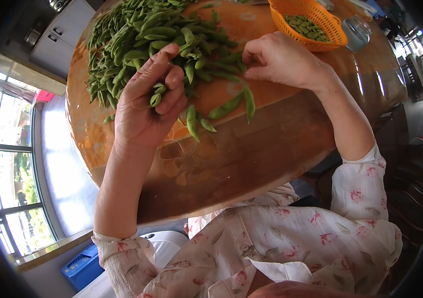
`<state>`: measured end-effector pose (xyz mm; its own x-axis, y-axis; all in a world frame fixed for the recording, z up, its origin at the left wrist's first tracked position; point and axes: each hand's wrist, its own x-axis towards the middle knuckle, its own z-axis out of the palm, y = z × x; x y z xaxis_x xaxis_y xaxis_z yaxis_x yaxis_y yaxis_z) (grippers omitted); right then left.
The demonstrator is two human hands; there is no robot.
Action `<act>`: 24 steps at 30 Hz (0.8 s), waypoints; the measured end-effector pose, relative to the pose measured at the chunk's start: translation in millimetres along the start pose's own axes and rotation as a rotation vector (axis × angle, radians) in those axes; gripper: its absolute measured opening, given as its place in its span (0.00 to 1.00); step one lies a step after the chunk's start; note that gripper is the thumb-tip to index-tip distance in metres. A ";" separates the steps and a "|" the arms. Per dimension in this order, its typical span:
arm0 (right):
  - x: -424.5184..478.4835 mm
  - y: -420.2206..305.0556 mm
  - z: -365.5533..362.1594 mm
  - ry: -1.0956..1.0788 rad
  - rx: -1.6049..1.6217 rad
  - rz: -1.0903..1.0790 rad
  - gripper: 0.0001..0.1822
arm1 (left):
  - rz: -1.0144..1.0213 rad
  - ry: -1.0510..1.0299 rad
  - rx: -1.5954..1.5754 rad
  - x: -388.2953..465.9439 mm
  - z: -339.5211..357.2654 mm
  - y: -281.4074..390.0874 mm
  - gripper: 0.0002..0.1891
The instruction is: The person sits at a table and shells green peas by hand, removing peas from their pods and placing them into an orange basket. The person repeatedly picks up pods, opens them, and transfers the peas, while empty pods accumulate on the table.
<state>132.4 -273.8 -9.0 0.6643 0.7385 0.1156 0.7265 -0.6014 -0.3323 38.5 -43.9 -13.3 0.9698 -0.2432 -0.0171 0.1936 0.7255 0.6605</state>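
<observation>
My left hand (150, 108) is raised in front of a large pile of green soybean pods (152, 41). Its curled fingers hold green pods (156, 97) against the palm, at least one with a split end. At the pile's right edge is my right hand (284, 61), thumb and index finger around the end of a pod; whether they grip it is unclear. Loose pods (226, 106) lie on the table near the pile's front. Beyond my right hand stands an orange plastic basket (332, 46) with shelled green beans (306, 27) in it.
A glass jar (356, 33) is beside the basket, on the right. The brown patterned table (211, 160) has a curved front edge close to my body. A blue container (81, 266) is on the lower left, below the windows.
</observation>
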 end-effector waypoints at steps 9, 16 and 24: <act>2.0 8.8 3.6 0.054 0.080 -0.028 0.07 | -0.109 0.217 0.050 -3.1 18.9 -5.4 0.12; 5.0 10.5 12.8 0.235 -0.086 -0.038 0.06 | -0.166 0.113 0.265 -1.9 8.5 -12.6 0.07; 8.2 5.1 4.0 -0.013 0.842 0.029 0.07 | -0.044 0.134 0.550 -6.1 16.9 -14.6 0.07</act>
<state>140.8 -269.6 -13.5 0.6746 0.7330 0.0872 0.3323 -0.1960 -0.9226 27.2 -63.8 -10.2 0.9798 -0.1560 -0.1252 0.1637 0.2656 0.9501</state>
